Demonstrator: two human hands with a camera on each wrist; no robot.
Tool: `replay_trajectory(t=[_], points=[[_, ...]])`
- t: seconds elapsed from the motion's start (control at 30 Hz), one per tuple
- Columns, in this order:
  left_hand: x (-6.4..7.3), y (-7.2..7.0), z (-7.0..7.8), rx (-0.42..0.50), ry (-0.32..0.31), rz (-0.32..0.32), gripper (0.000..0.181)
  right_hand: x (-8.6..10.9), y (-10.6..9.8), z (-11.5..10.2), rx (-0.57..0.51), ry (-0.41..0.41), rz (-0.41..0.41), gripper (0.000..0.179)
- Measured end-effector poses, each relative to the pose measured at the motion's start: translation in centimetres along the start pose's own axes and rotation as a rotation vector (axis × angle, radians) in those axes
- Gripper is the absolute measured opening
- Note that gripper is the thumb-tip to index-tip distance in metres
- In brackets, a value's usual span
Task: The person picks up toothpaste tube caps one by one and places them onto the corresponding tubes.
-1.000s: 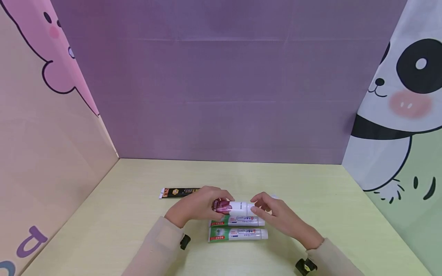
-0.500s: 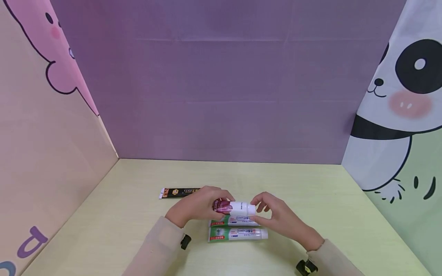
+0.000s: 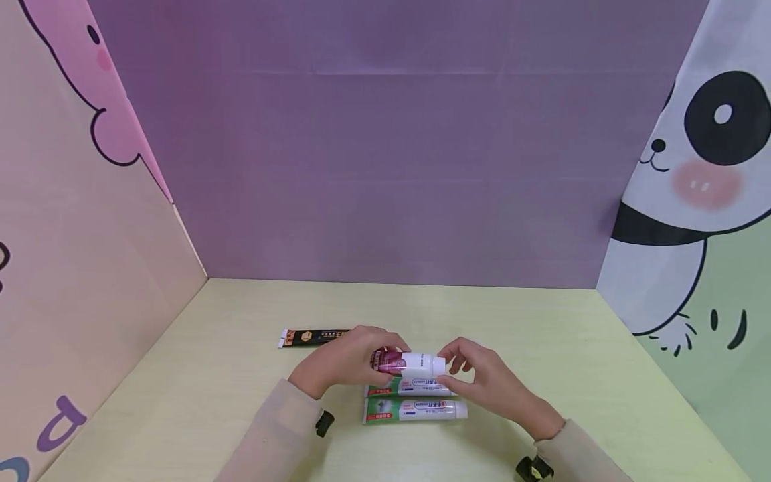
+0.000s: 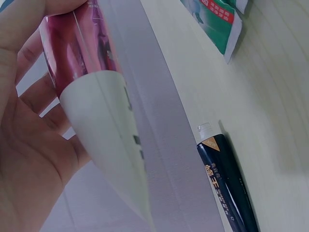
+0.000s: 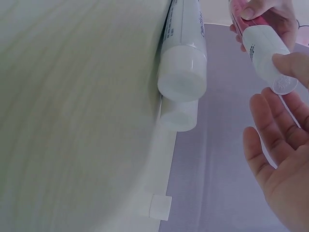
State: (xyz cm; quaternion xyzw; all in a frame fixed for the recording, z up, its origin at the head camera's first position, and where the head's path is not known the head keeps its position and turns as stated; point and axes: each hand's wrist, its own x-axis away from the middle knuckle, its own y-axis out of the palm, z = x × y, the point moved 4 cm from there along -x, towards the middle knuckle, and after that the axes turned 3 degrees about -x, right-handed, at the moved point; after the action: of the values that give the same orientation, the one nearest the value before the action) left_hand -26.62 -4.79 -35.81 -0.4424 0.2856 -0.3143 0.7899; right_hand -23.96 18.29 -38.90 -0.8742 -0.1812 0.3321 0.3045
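Observation:
A dark red and white toothpaste tube (image 3: 415,364) lies sideways in my left hand (image 3: 352,358), held around its red end. Its white cap end faces right. My right hand (image 3: 490,378) pinches that cap end between thumb and index finger; in the right wrist view its other fingers (image 5: 270,121) spread away from the tube. Below the held tube lie two green and white toothpaste tubes, the far one (image 3: 415,386) partly covered by it and the near one (image 3: 415,410) in full sight. Both have caps to the right.
A black toothpaste tube (image 3: 313,337) lies behind my left hand, which hides its cap end in the head view. A small white cap-like piece (image 5: 160,207) shows on the table in the right wrist view. A purple wall (image 3: 397,167) closes off the back.
My right thumb has shifted from the face of the cap down to its near edge. My left hand and the tube have barely moved; the head view has turned slightly.

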Motion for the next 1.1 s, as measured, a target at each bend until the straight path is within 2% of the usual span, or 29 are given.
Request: replay_trajectory(t=[0.2,0.53,0.77,1.1], points=[[0.0,0.1,-0.3,0.002,-0.003,-0.004,0.039,-0.1,0.2,0.2,-0.016,0.028,-0.017,0.021],[-0.2,0.2,-0.8,0.001,0.015,0.000,0.038,-0.3,0.7,1.1,-0.019,0.172,-0.089,0.015],[-0.3,0.2,-0.9,0.001,0.033,0.006,0.039,-0.6,1.0,1.3,0.016,0.185,-0.101,0.026],[-0.5,0.1,-1.3,-0.011,0.043,0.009,0.038,-0.9,1.3,1.5,0.009,0.195,-0.103,0.038]])
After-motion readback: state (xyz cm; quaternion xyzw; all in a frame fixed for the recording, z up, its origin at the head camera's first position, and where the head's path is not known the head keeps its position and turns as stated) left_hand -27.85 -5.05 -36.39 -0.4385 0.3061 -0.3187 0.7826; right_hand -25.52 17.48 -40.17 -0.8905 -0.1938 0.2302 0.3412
